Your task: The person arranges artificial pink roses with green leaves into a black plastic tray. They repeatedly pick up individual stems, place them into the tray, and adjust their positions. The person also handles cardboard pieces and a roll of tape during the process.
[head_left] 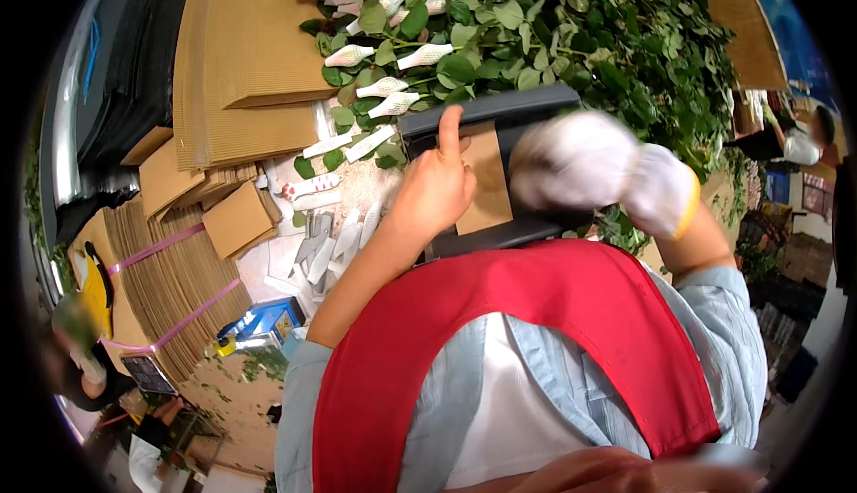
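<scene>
My left hand (433,188) is bare and rests along the left side of a dark tray-like frame (536,99). Its index finger points away from me toward the frame's far edge, while the other fingers curl in. A piece of brown cardboard (485,181) lies inside the frame, right beside those curled fingers; what they hold, if anything, is hidden. Over the frame's right part is my right hand (576,161) in a white glove with a yellow cuff edge. Motion smears its fingers.
Leafy rose stems (571,29) with white net-sleeved buds (427,56) heap up beyond the frame. Cardboard sheets (259,56) and a strapped cardboard stack (170,270) stand left. White and grey strips (321,248) lie near a blue box (268,322). Other people are at the far sides.
</scene>
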Demonstrator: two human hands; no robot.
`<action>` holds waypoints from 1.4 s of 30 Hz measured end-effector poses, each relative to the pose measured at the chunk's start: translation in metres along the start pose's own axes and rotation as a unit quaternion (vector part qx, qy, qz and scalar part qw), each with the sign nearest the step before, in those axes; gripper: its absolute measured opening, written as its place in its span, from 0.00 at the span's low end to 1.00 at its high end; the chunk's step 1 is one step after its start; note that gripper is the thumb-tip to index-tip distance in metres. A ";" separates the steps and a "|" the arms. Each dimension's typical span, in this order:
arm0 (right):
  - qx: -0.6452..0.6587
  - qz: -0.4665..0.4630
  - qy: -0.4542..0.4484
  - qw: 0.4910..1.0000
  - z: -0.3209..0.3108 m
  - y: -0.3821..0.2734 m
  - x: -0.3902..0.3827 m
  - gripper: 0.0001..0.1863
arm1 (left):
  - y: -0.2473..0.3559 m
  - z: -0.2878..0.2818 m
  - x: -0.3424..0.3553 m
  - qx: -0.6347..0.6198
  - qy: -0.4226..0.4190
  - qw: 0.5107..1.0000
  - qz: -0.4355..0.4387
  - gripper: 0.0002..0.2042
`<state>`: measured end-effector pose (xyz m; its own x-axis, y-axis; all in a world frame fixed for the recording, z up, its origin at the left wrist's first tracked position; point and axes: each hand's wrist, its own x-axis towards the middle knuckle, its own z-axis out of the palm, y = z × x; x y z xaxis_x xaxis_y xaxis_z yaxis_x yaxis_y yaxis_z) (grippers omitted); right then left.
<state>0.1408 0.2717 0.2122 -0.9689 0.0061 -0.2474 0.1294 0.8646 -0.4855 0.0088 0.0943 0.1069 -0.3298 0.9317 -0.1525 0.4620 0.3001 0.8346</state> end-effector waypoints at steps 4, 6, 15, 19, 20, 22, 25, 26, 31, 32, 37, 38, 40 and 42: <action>-0.072 0.103 0.266 0.956 -0.041 0.048 0.025 0.12 | -0.002 0.002 0.000 0.002 0.000 1.000 0.001 0.34; -0.149 0.066 0.207 0.965 -0.041 0.067 0.074 0.12 | -0.006 0.003 -0.002 0.014 -0.023 1.000 0.002 0.34; 0.115 0.286 0.011 0.951 -0.094 0.049 0.120 0.16 | -0.012 0.010 0.000 -0.009 -0.040 0.999 0.023 0.34; 0.224 -0.138 0.229 0.937 -0.092 0.064 0.125 0.23 | -0.011 0.011 -0.002 0.010 -0.021 0.999 0.036 0.35; -0.027 0.075 0.072 0.994 -0.083 0.060 0.134 0.21 | -0.012 0.011 -0.002 0.019 -0.028 0.999 0.033 0.36; -0.033 -0.067 0.044 0.996 -0.015 0.059 0.188 0.17 | -0.012 0.012 -0.001 0.027 -0.035 0.999 0.030 0.37; -0.245 -0.074 -0.018 0.966 0.043 0.046 0.242 0.25 | -0.014 0.014 0.000 0.028 -0.002 0.998 0.055 0.39; -0.247 0.001 -0.028 0.969 0.043 0.043 0.246 0.26 | -0.014 0.014 0.000 0.016 0.024 0.997 0.072 0.39; -0.150 0.136 -0.007 0.979 -0.055 0.019 0.191 0.15 | -0.017 0.016 -0.003 0.018 0.063 0.993 0.098 0.38; -0.210 0.124 0.026 0.970 -0.054 0.019 0.185 0.14 | -0.018 0.016 -0.002 0.011 0.067 0.992 0.109 0.38; -0.290 0.022 -0.190 0.938 0.014 0.042 0.179 0.21 | -0.017 0.016 0.001 0.027 0.008 0.997 0.070 0.38; -0.289 0.005 -0.181 0.940 0.034 0.053 0.179 0.32 | -0.016 0.016 0.001 0.023 -0.007 0.998 0.057 0.38; -0.275 0.040 -0.154 0.948 0.059 0.072 0.184 0.37 | -0.014 0.017 0.000 0.019 -0.021 1.000 0.010 0.37; -0.215 0.001 -0.107 0.971 0.063 0.083 0.187 0.33 | -0.012 0.015 0.000 -0.014 -0.009 1.000 0.012 0.37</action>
<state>-0.0161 0.3128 0.0726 -0.8969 -0.0570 -0.4386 -0.0136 0.9947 -0.1016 0.0153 0.0939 0.0894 -0.3036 0.9423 -0.1410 0.4458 0.2712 0.8531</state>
